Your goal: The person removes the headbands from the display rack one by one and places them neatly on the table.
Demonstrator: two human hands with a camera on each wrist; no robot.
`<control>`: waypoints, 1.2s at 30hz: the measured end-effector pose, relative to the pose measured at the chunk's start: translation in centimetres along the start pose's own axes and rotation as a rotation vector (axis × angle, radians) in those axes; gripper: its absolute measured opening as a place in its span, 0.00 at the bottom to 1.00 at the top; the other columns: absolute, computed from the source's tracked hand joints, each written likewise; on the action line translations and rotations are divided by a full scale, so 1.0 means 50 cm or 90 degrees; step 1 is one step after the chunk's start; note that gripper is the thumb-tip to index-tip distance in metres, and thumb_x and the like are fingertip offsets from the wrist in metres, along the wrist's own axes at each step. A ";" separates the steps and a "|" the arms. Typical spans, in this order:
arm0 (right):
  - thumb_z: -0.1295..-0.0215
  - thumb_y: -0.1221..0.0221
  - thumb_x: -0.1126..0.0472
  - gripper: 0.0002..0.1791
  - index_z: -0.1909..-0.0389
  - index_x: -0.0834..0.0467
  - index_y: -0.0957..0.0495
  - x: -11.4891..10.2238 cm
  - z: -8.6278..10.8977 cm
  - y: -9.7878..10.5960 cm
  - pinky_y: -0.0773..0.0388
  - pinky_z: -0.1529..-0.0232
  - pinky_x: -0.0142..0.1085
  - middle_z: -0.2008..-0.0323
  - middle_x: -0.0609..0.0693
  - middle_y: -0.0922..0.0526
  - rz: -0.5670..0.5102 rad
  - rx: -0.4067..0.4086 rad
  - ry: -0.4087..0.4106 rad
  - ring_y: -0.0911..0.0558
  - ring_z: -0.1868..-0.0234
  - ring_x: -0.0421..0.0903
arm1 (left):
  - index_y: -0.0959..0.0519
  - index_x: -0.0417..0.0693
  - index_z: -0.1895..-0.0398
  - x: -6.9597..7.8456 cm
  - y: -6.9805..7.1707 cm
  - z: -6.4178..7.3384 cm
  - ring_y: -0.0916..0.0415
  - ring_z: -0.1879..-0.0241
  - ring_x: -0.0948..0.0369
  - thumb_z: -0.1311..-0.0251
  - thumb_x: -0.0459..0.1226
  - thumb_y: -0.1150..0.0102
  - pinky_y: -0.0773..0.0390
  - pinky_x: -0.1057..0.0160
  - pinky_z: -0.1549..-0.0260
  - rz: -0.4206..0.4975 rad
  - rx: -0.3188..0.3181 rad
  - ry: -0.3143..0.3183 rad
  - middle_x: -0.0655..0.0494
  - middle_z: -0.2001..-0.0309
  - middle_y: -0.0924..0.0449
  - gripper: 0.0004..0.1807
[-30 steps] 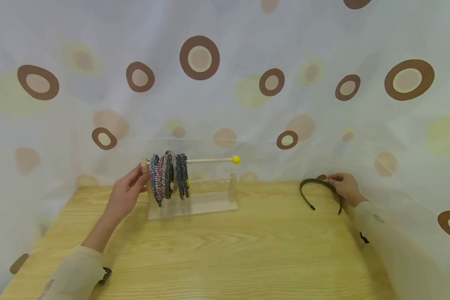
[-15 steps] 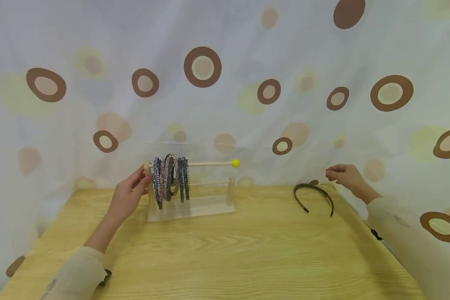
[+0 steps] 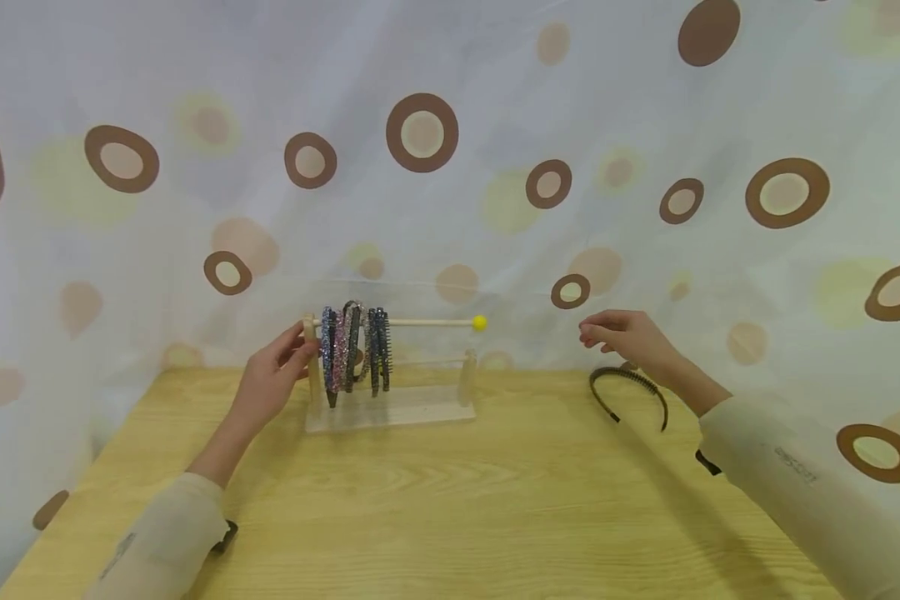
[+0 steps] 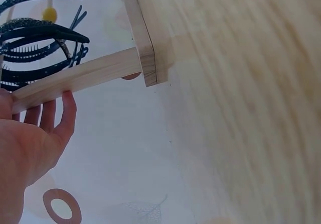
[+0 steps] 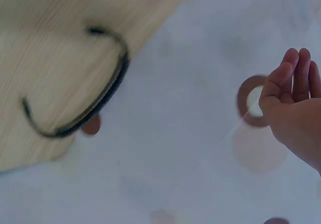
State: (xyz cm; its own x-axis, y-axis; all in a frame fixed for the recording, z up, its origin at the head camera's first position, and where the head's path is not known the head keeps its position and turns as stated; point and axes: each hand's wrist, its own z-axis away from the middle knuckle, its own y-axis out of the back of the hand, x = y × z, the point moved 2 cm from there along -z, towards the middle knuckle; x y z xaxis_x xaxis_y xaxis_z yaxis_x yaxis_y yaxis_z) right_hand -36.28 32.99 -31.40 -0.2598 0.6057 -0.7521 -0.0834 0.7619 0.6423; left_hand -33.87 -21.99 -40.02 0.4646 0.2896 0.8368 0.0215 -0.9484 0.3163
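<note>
A wooden rack stands at the back left of the table, with several glittery and dark headbands hung on its upper rod. My left hand grips the rack's left upright post; the left wrist view shows fingers against the post. To the right, a dark toothed headband lies on the table, its ends toward me. My right hand hovers above and partly behind it, holding nothing, fingers loosely bent. In the right wrist view that headband is well apart from the hand.
A yellow ball caps the right end of the upper rod. Below runs a thinner lower rod to a short right post. A white patterned curtain hangs directly behind the wooden table.
My right hand has let go of the dark headband, lifted off it, and moved left. The headband stays on the table. My left hand keeps its grip on the rack; the head view has shifted slightly.
</note>
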 end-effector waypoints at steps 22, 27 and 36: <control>0.33 0.32 0.47 0.17 0.50 0.54 0.15 -0.244 0.001 -0.369 0.15 0.54 0.44 0.56 0.47 0.13 -0.146 -0.040 0.090 0.16 0.55 0.46 | 0.43 0.40 0.21 0.020 -0.013 0.002 0.23 0.42 0.43 0.21 0.42 0.49 0.15 0.50 0.51 0.042 -0.032 0.009 0.36 0.40 0.24 0.33; 0.35 0.29 0.55 0.15 0.50 0.56 0.15 -0.245 0.011 -0.438 0.14 0.53 0.47 0.57 0.48 0.13 -0.179 -0.020 0.064 0.15 0.56 0.47 | 0.42 0.41 0.21 0.015 -0.020 0.003 0.22 0.43 0.42 0.21 0.40 0.49 0.15 0.50 0.52 0.046 -0.035 0.006 0.35 0.40 0.24 0.31; 0.36 0.28 0.58 0.21 0.45 0.60 0.18 -0.243 0.018 -0.517 0.13 0.57 0.44 0.48 0.56 0.18 -0.187 -0.039 0.015 0.16 0.52 0.51 | 0.43 0.42 0.20 0.010 -0.017 0.007 0.22 0.43 0.43 0.22 0.44 0.47 0.15 0.49 0.51 0.042 -0.029 0.016 0.36 0.40 0.24 0.34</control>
State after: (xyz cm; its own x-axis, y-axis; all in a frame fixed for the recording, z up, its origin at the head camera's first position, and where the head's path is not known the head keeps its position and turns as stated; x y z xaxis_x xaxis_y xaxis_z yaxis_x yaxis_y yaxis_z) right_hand -30.11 6.13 -39.00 -0.2374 0.3551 -0.9042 -0.2155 0.8883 0.4055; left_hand -33.37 -21.09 -40.04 0.4415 0.2304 0.8672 -0.0488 -0.9589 0.2795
